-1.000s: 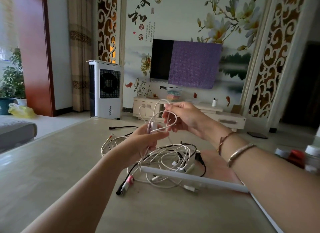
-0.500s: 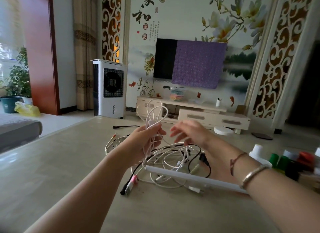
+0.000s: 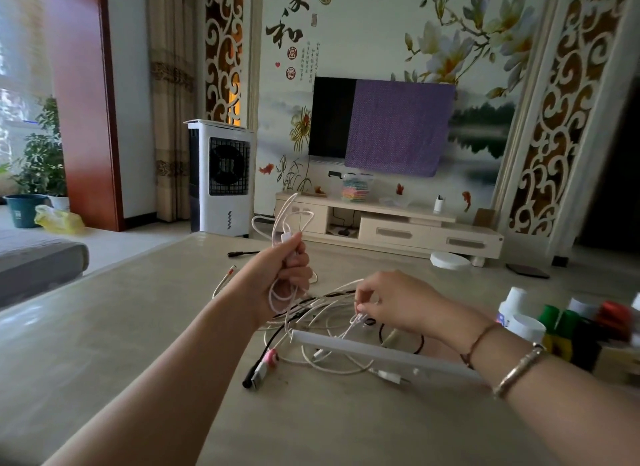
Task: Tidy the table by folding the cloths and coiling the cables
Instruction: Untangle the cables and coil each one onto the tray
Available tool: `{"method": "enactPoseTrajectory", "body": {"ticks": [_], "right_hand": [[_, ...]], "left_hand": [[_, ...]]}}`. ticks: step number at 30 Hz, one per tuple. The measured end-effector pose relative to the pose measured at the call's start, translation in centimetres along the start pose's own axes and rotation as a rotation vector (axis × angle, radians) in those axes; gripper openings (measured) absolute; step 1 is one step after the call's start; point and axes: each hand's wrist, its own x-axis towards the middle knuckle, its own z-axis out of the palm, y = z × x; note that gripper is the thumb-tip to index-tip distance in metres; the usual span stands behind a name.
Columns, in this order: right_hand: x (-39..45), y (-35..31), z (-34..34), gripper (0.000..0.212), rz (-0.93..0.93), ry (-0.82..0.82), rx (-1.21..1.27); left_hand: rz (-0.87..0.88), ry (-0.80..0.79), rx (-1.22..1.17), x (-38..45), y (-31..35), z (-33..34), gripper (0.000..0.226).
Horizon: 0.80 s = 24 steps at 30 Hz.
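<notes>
We find the left hand (image 3: 282, 275) raised above the table (image 3: 121, 327), fingers curled round a partly wound white cable (image 3: 287, 223); loops stand above the fist and hang below it. The right hand (image 3: 398, 304) is low over the cable tangle (image 3: 329, 327), thumb and fingertips pinching a white strand near its free end. We cannot tell for certain that this strand belongs to the held cable, though it appears to run toward it. The tangle lies mid-table, mixing white and black leads, with a white bar (image 3: 381, 353) resting across its near side and a pink-tipped plug (image 3: 268, 358) at the near left. Bottles (image 3: 519, 316) stand near the right wrist.

In our judgement, coiling is in progress and most cables remain loose. To do this step well, we advise drawing the pinched strand clear of the pile slowly, watching for snags under the bar, keeping the loops in the left hand even, and laying each turn beside the previous one.
</notes>
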Motion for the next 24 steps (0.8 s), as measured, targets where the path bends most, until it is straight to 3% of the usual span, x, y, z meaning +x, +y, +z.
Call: {"method": "enactPoseTrajectory", "body": {"ticks": [4,6,8,11,14,19,24], "right_hand": [[0.2,-0.3,-0.8,0.012,-0.001,0.320,-0.099],[0.3,-0.4,-1.3,0.010,-0.044,0.540,-0.053],[0.6,-0.3,-1.9,0.006,-0.046,0.653,0.083],[1.0,-0.3,-2.4,0.004,-0.029,0.597,0.449],[0.9,-0.4,-1.9,0.010,-0.108,0.438,0.623],[0.7,-0.3,-0.8,0.022,-0.133,0.326,0.644],[0.7,-0.7,-0.3,0.043,-0.147,0.305,0.565]], "left_hand": [[-0.011,0.006,0.189,-0.1,0.4,0.4,0.025],[-0.011,0.043,0.327,-0.2,0.6,0.8,0.025],[0.009,0.097,0.462,-0.2,0.5,1.1,0.020],[0.016,0.176,0.659,-0.5,0.0,1.2,0.038],[-0.062,0.120,0.753,-0.7,-0.5,1.2,0.045],[-0.100,0.058,0.843,-0.7,-0.6,1.4,0.047],[-0.163,0.019,0.910,-0.9,-0.7,1.7,0.072]]}}
